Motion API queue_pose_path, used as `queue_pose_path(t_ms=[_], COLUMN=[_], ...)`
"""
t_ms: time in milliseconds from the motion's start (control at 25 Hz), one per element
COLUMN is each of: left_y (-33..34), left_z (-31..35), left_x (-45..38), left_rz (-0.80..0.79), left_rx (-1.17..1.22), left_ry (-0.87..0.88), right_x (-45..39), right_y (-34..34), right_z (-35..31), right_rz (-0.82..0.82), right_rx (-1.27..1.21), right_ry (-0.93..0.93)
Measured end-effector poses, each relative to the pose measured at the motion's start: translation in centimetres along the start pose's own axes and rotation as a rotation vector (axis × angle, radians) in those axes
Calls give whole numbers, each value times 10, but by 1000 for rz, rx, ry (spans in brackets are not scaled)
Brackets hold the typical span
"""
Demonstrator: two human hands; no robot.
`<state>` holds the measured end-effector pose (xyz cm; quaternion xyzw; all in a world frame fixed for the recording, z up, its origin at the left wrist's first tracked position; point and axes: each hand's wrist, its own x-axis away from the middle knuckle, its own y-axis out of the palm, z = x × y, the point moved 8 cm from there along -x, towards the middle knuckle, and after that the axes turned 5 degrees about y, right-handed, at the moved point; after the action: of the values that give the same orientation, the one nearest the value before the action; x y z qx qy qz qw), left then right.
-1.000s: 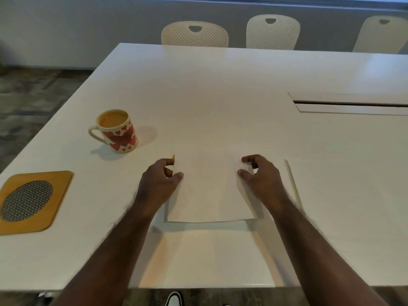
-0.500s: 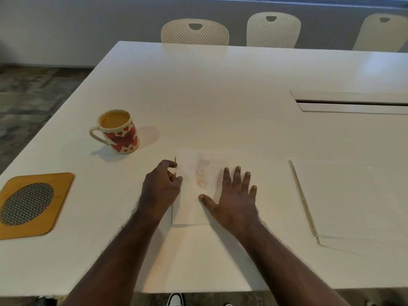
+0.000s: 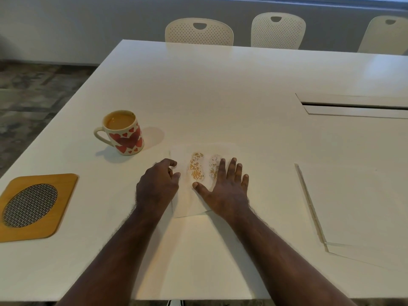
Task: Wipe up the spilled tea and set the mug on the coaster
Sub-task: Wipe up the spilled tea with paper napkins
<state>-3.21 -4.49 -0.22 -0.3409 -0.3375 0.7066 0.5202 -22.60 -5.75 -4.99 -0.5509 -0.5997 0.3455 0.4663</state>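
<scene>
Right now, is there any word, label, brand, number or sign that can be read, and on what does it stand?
None: no readable text shows anywhere.
Mug: only red hearts, no words.
Coaster: plain wood with a mesh oval, no label.
Napkin: only tea stains, under the right hand and held by the left hand.
Table and chairs: no marks.
</scene>
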Motion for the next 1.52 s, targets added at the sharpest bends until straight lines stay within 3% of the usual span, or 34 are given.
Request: queue_pose_path(t_ms=[200, 640, 1000, 1200, 1360, 1520], left_y=[0, 2, -2, -11, -3, 3], left_z=[-5, -16, -13, -20, -41, -56], left_x=[-6, -11, -2, 8, 17, 28], left_rz=[-3, -38, -10, 71, -82, -155], left_rx=[-37, -7, 92, -32, -261, -339], left_ry=[15, 52, 64, 94, 51, 21], right_x=[-15, -8, 15, 15, 0, -20], right_y=[3, 15, 8, -4, -24, -32], right_z=[-18, -79, -78, -36, 18, 40], right_rz=[-11, -81, -78, -41, 11, 15], right_rx=[47, 36, 71, 83, 115, 71], right_ry=[-58, -384, -568, -430, -205, -21])
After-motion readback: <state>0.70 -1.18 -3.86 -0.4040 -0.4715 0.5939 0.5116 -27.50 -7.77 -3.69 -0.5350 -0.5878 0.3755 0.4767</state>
